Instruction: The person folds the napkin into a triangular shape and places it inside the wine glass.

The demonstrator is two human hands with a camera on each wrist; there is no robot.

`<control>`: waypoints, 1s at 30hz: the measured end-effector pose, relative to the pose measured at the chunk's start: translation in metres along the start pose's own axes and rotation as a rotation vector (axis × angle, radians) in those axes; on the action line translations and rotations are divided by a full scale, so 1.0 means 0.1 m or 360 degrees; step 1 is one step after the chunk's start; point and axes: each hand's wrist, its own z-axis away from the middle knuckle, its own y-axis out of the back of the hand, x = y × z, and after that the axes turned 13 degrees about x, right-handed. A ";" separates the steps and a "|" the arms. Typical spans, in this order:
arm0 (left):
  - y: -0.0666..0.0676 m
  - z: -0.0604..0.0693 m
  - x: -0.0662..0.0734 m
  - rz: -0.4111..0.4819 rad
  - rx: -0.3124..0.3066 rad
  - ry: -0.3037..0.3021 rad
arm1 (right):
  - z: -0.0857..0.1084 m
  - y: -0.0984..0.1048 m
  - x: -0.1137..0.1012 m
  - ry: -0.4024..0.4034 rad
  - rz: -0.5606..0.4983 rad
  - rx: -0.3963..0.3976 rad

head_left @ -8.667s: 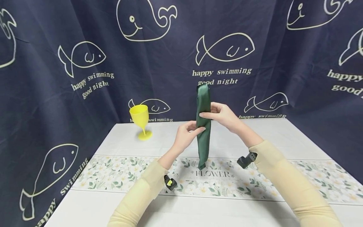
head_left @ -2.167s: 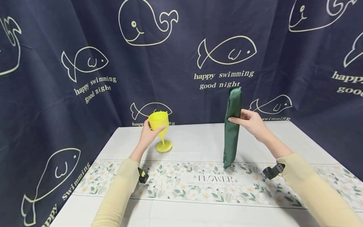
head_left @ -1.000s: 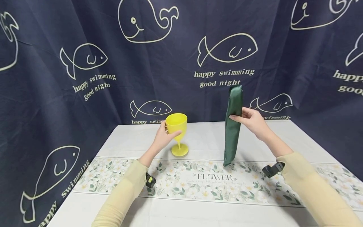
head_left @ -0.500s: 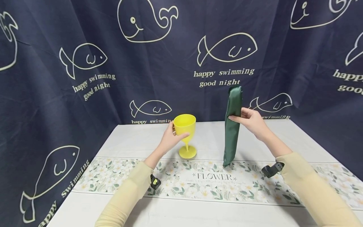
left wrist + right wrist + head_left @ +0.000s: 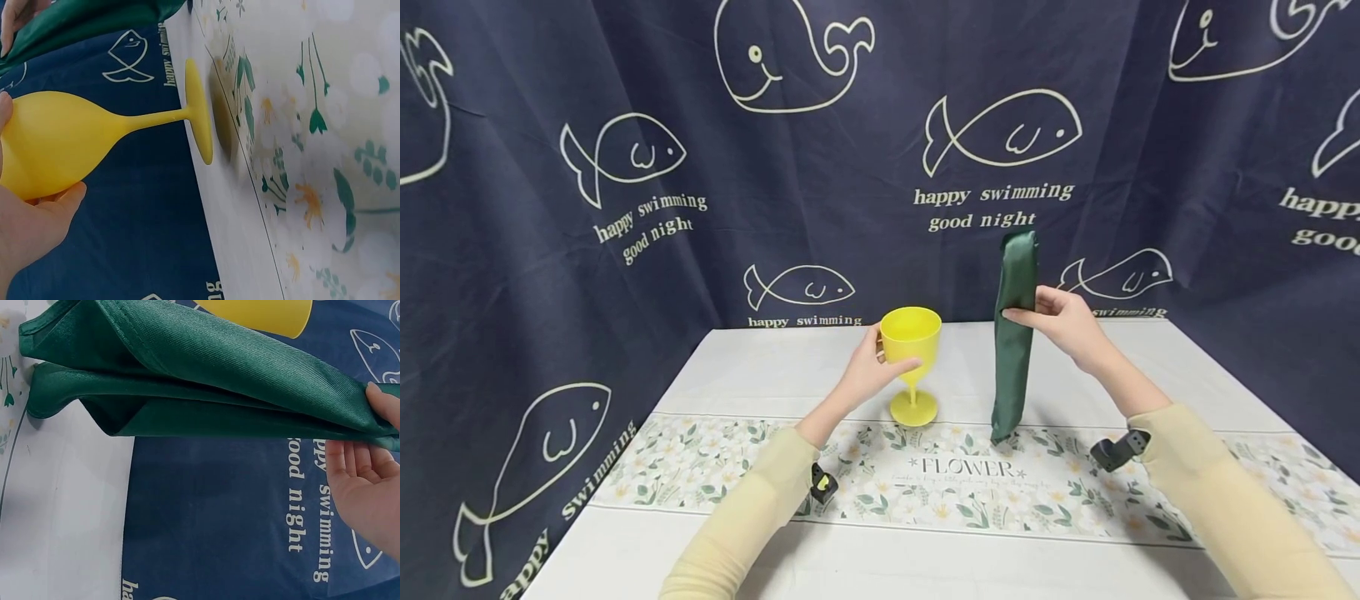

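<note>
My left hand (image 5: 867, 367) grips the bowl of a yellow plastic goblet (image 5: 912, 342), thumb across its near side. The goblet is upright, and in the left wrist view its foot (image 5: 199, 112) hangs just off the table, a shadow beside it. To the right, my right hand (image 5: 1070, 327) pinches a dark green satiny cloth napkin (image 5: 1015, 367) near its middle. Folded into a long narrow strip, the napkin stands nearly vertical. Loose folds of the napkin (image 5: 206, 369) spread toward its lower end in the right wrist view. A gap separates goblet and napkin.
A white table (image 5: 760, 358) carries a floral printed band (image 5: 715, 458) with the word FLOWER, in front of both hands. Behind and at the sides hangs a navy curtain (image 5: 850, 192) with whale and fish outlines.
Earlier both hands held the napkin while the goblet stood at the far left. My left hand has since taken the goblet and carried it right and nearer; the right hand moved right with the napkin.
</note>
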 end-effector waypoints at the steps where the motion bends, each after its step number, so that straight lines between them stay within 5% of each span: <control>1: -0.01 0.00 0.00 0.0002 -0.0010 0.0002 | 0.00 0.00 0.00 0.0002 0.0005 0.0003; 30: -0.24 0.07 -0.11 -0.0022 -0.0142 -0.0066 | -0.03 0.04 -0.06 0.0064 0.0243 0.0081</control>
